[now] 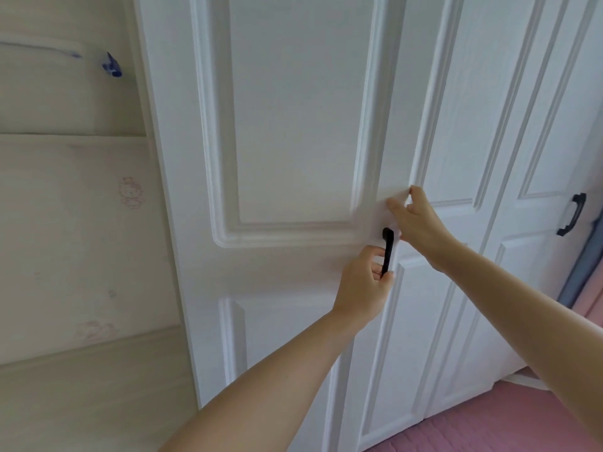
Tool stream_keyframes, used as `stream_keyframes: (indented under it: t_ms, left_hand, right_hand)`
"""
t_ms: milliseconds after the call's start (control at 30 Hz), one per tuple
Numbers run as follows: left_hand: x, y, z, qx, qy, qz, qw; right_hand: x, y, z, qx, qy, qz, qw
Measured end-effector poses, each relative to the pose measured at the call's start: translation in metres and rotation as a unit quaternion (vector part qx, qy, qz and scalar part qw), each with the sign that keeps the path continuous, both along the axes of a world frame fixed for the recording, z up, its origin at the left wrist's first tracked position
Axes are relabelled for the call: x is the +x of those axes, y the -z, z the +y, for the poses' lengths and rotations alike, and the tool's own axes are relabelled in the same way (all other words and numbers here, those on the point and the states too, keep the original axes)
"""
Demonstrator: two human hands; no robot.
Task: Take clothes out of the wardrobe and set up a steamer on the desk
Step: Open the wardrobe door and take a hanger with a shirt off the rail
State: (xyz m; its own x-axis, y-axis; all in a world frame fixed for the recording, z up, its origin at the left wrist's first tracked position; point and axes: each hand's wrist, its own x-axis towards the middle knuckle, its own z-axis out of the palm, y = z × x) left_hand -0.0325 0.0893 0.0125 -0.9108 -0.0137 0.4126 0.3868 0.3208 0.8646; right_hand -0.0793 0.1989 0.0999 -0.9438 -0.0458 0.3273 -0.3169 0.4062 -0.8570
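A white panelled wardrobe fills the view, with its left door [293,125] right in front of me and a second door [456,141] beside it. A black bar handle [388,252] runs upright at the left door's right edge. My left hand [362,285] is curled around the lower part of that handle. My right hand [417,223] is just above it, fingertips hooked over the door's edge in the seam between the two doors. No clothes or steamer are visible.
Another black handle [571,214] sits on a further door at the right. Cream wall panels [71,239] with faint cartoon stickers lie to the left. Pink floor [505,425] shows at the bottom right, and a blue-grey strip [584,256] stands at the right edge.
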Motion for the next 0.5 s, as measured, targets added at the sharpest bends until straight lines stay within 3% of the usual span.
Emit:
stream_keyframes:
  t_ms: [500]
  left_hand:
    - [0.089,0.012,0.002,0.001,0.015,0.045,0.999]
  right_hand:
    - [0.12,0.001,0.023,-0.031,-0.009,0.023,0.999]
